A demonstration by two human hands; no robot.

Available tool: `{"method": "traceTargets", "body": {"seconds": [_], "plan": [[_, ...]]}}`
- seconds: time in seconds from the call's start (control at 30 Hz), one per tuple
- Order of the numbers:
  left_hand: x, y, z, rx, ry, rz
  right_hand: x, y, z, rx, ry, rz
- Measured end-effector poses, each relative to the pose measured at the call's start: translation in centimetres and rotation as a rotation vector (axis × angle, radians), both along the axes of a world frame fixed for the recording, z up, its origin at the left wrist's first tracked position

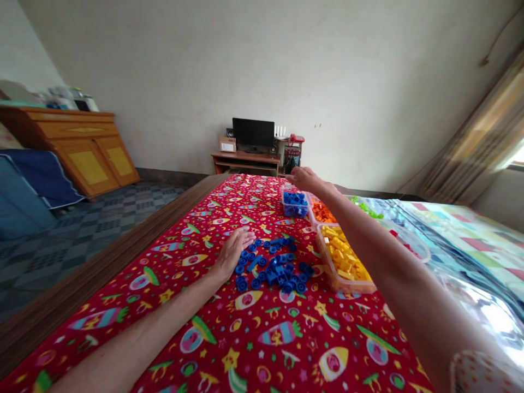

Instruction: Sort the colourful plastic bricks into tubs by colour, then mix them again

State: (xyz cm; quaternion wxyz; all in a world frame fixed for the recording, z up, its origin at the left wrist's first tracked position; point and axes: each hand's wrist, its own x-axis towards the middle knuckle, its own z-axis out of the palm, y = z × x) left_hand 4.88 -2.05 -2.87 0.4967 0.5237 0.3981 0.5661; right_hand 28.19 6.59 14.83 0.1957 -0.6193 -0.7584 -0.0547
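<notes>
My left hand [237, 248] rests on its edge on the cloth, fingers stretched out and holding nothing. It lies against the left side of a loose pile of blue toy bricks [280, 273]. My right hand [308, 178] is reached far forward, above the far end of a clear box [283, 204] of blue bricks. Its fingers look curled together, and whatever they may hold is hidden. Under my right forearm are a box of yellow bricks [343, 254] and orange bricks [322, 211], partly covered by the arm.
Green bricks [368, 208] and a clear tray with red bricks [409, 250] lie right of my forearm. A red patterned cloth [262, 355] covers the surface. Shiny clear plastic [487, 305] lies at the right. Beyond stand a desk with a monitor [254, 134] and a wooden cabinet [92, 153].
</notes>
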Motion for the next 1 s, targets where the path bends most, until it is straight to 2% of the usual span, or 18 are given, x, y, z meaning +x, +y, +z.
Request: {"method": "traceTargets", "body": {"seconds": [0.07,0.17,0.23,0.4,0.5,0.63,0.8,1.0], "plan": [[-0.1,0.0,0.0,-0.005,0.011,-0.005,0.7,1.1,0.5,0.006,-0.010,-0.030],[-0.2,0.1,-0.2,-0.006,0.017,-0.018,0.9,0.1,-0.1,0.105,-0.003,-0.046],[-0.2,0.1,-0.2,-0.001,0.009,-0.023,0.1,-2.0,-1.1,0.099,-0.009,0.005],[-0.1,-0.1,0.0,-0.015,-0.012,-0.021,-3.2,-9.0,-4.0,-0.052,-0.050,0.181],[0.0,-0.2,0.1,-0.019,-0.022,-0.013,-4.3,-11.6,-5.9,-0.104,-0.113,0.135],[-0.1,-0.3,0.1,0.012,-0.023,-0.038,-4.4,-12.1,-7.7,-0.220,-0.195,0.063],[0.0,-0.4,0.1,0.020,-0.004,-0.025,-4.6,-11.8,-8.8,-0.405,-0.307,0.171],[0.1,-0.3,0.1,0.013,-0.005,-0.033,-4.7,-12.0,-9.3,-0.284,-0.323,0.206]]}}
